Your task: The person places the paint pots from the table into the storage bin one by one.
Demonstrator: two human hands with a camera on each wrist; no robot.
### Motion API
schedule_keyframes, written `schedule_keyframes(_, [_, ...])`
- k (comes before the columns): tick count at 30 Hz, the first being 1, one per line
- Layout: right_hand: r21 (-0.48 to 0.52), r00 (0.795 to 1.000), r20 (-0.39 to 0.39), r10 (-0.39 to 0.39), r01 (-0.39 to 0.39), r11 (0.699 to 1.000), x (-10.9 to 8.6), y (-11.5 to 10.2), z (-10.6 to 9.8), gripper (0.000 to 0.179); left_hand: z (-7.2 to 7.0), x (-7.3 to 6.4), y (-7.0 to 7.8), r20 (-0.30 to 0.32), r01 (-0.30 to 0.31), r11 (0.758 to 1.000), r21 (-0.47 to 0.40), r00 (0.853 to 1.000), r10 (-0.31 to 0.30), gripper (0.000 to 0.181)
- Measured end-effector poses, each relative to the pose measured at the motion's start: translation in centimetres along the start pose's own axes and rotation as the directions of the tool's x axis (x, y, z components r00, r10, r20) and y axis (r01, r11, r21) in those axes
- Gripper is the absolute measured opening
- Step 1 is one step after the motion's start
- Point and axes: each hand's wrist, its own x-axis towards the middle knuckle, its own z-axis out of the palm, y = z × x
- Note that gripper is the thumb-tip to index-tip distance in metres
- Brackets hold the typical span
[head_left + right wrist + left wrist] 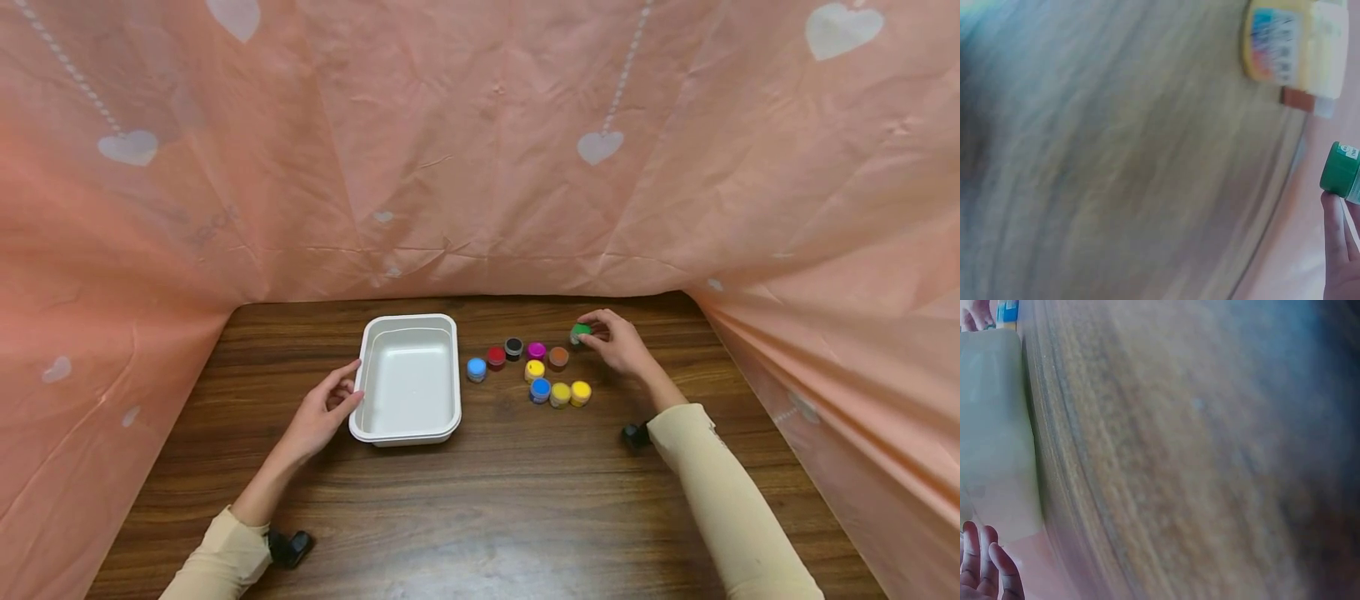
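Note:
My right hand pinches a small green paint jar between thumb and fingers, at the back right of the group of jars. The right wrist view shows that green jar at the fingertips, cut by the frame's edge. With its index finger and thumb apart, my left hand touches the left rim of a white plastic tray. Only the fingers of that hand show in the left wrist view, beside the pale tray wall.
Between tray and right hand stand several paint jars: light blue, red, black, magenta, brown, blue, olive and yellow ones. A pink curtain encloses the wooden table.

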Motion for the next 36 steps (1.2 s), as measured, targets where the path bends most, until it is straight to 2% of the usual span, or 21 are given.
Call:
schedule_keyframes(15, [0.039, 0.996, -0.023, -0.091, 0.092, 0.995, 0.9, -5.0, 1.0, 0.03, 0.2, 0.2, 0.0, -0.017, -0.016, 0.997, 0.075, 1.0, 0.018, 0.05])
schedule_keyframes(20, [0.054, 0.992, -0.007, -0.128, 0.128, 0.99, 1.5, -7.3, 1.9, 0.03, 0.2, 0.1, -0.1, -0.023, -0.02, 0.999, 0.044, 1.0, 0.021, 0.052])
schedule_keyframes(25, [0.069, 0.99, 0.018, -0.14, 0.139, 0.988, 2.3, -9.6, 3.3, 0.029, 0.2, 0.0, -0.4, -0.02, -0.021, 1.0, 0.015, 1.0, 0.021, 0.053])
schedule_keyframes(36, [0.123, 0.978, 0.036, -0.204, 0.198, 0.972, 4.3, -14.2, 7.2, 0.029, 0.2, 0.2, -0.4, -0.022, -0.027, 0.999, 0.018, 0.999, 0.027, 0.053])
